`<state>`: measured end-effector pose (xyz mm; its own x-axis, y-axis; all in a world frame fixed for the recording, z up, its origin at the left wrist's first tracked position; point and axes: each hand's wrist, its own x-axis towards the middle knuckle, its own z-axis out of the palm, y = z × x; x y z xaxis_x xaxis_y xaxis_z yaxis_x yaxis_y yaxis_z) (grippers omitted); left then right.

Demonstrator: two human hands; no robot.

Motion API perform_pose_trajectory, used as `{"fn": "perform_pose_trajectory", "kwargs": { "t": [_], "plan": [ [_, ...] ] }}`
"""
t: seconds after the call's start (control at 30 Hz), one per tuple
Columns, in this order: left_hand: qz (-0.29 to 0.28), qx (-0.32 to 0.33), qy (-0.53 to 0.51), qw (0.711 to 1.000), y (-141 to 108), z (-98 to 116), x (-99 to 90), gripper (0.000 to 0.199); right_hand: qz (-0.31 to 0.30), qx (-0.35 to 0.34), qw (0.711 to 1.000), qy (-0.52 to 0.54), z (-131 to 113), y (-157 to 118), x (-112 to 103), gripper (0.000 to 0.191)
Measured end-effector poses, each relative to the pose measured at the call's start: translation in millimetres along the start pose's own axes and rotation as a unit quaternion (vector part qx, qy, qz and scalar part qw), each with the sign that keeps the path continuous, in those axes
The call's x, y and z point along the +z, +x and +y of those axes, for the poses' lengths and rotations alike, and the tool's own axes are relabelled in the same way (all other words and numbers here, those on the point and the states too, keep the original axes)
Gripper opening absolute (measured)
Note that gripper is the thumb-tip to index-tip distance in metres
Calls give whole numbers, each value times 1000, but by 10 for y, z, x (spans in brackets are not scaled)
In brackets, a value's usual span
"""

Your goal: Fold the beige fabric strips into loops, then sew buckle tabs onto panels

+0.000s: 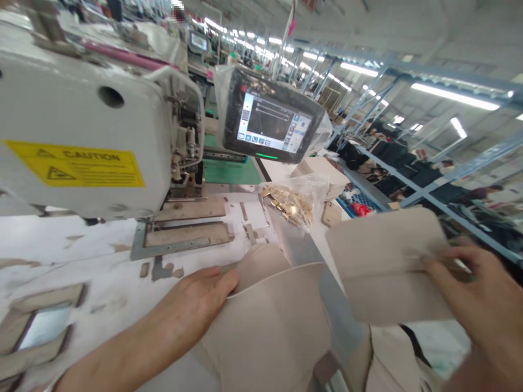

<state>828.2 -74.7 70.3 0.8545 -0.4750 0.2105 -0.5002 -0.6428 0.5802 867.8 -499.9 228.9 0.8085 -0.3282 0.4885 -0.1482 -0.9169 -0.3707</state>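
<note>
My left hand (204, 296) is closed on the edge of a beige fabric panel (278, 321), the thumb lying along it. Another beige piece (261, 264) lies against that panel just beyond the thumb. On the right, my right hand (478, 288), slightly blurred, pinches a separate flat beige panel (388, 256) with rounded corners, held raised above the work surface. A crease or seam runs across this panel. Part of the right hand's grip is hidden behind its own fingers. Under the sewing machine head (81, 136) sits a metal clamp frame (141, 242).
A control screen (269, 120) wrapped in plastic stands behind the table. Near it lies a clear bag of gold-coloured metal parts (292, 207). Beige frame-shaped templates (44, 326) rest at lower left. More beige pieces (392, 359) are at lower right, beside a blue basket (363, 198).
</note>
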Motion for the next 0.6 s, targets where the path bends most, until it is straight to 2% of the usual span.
{"fn": "perform_pose_trajectory", "kwargs": {
  "t": [0.03, 0.07, 0.1, 0.13, 0.17, 0.2, 0.23, 0.27, 0.3, 0.37, 0.47, 0.53, 0.6],
  "plan": [
    [5, -3, -2, 1000, 11, 0, -3, 21, 58, -19, 997, -43, 37, -43, -80, 36],
    [8, -7, -4, 1000, 22, 0, -4, 19, 54, -36, 997, -46, 22, -109, -85, 45],
    [10, -14, -9, 1000, 31, 2, -3, 18, 3, -50, 999, -18, -37, -198, -15, 52],
    [11, -25, -16, 1000, 37, 6, -4, 17, -80, -65, 994, 32, -131, -305, 118, 55],
    [11, -37, -26, 999, 41, 14, -8, 19, -190, -86, 973, 95, -247, -422, 296, 53],
    [12, -50, -33, 998, 43, 25, -14, 21, -303, -103, 938, 133, -374, -538, 500, 48],
    [13, -65, -38, 997, 43, 38, -23, 22, -390, -106, 901, 159, -500, -641, 705, 40],
    [16, -82, -38, 996, 41, 51, -36, 23, -455, -89, 865, 194, -615, -719, 894, 34],
    [16, -100, -35, 994, 39, 63, -53, 22, -484, -56, 842, 229, -711, -761, 1052, 35],
    [11, -130, -18, 991, 29, 73, -101, 19, -490, 14, 824, 285, -833, -709, 1261, 38],
    [20, -154, 67, 986, -12, 47, -212, 40, -458, 47, 849, 260, -890, -349, 1386, 33],
    [24, -122, 136, 983, -72, 17, -295, 41, -447, 30, 867, 217, -938, -80, 1459, 26],
    [18, -52, 178, 982, -157, -3, -356, 30, -449, 5, 870, 205, -1063, 83, 1593, 21]
  ]
}}
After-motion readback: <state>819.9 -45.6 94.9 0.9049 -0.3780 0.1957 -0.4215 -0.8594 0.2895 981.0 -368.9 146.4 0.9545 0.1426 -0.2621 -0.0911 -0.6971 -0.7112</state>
